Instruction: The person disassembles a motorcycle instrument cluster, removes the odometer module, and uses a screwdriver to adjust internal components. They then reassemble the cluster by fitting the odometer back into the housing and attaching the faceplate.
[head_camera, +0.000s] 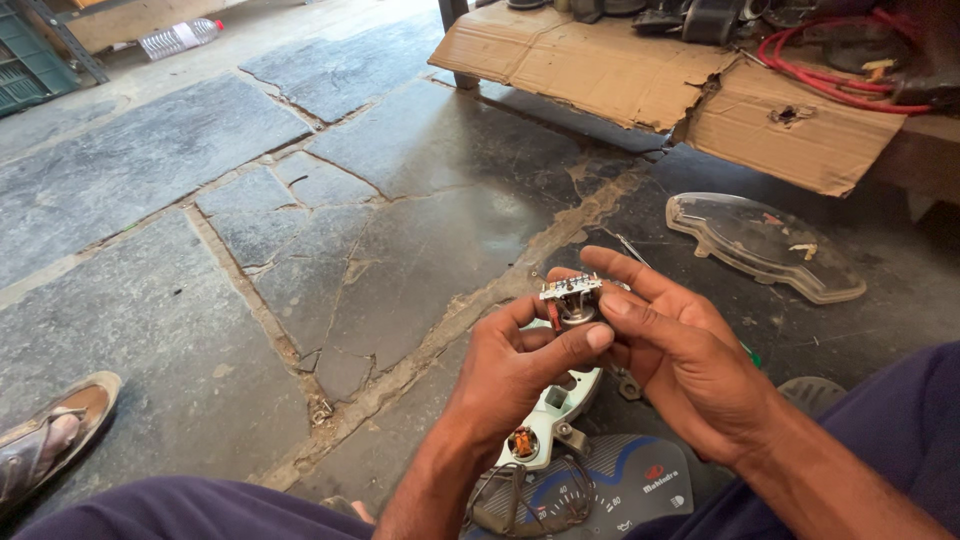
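Gauge part (571, 297) between both hands

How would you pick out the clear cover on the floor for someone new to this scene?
Start at the torn cardboard hanging off the bench at top right. Just below it, on the dark stone floor, lies the clear cover, right of the hands. Unlike the blue dial face near the knees, it is see-through, flat and wavy-edged.
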